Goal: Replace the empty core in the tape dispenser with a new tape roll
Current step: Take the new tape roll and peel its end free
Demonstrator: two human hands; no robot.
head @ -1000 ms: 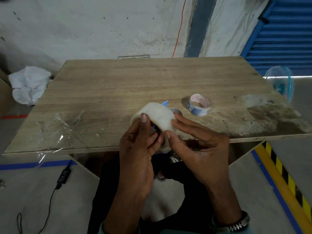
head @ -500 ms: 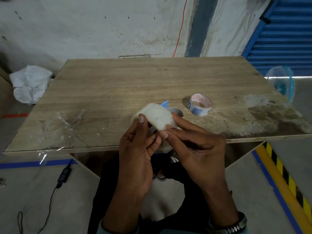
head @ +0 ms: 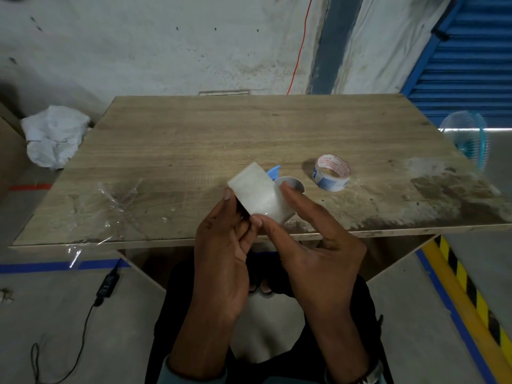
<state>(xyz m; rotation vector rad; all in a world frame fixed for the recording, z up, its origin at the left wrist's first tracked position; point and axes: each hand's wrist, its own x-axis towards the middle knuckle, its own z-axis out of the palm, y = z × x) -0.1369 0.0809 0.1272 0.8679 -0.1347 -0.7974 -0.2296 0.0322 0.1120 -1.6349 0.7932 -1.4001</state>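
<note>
– Concrete floor w/ a blue tape line (head: 41,266), stained white wall behind, blue roller shutter (head: 468,59) top right. What's on the wooden table (head: 221,134)?

– New tape roll (head: 259,196), whitish-clear, held just above the near edge, its wide outer face turned up toward the camera. Left hand (head: 221,261) grips it from the left side: thumb up along the roll's left edge, other fingers curled underneath. Right hand (head: 315,245) at its lower right, thumb tip pressed on the roll's near corner, index finger stretched along the right side. Can't tell if a loose tape end is pinched there.

– And the dispenser?

– Mostly hidden behind the roll. Only a blue plastic bit (head: 274,172) and a grey round rim (head: 291,182) show, touching the table just beyond the fingers.

– The empty core?

– Printed cardboard core (head: 332,173), red and blue lettering, lying on the table to the right, apart from both hands.

– Anything else?

– Crumpled clear film (head: 119,200) on the table's left part. White bag (head: 54,135) on the floor at left, black adapter w/ cable (head: 107,285) below the table edge, teal fan (head: 468,141) at right, yellow-black hazard stripe (head: 468,289) lower right.
</note>
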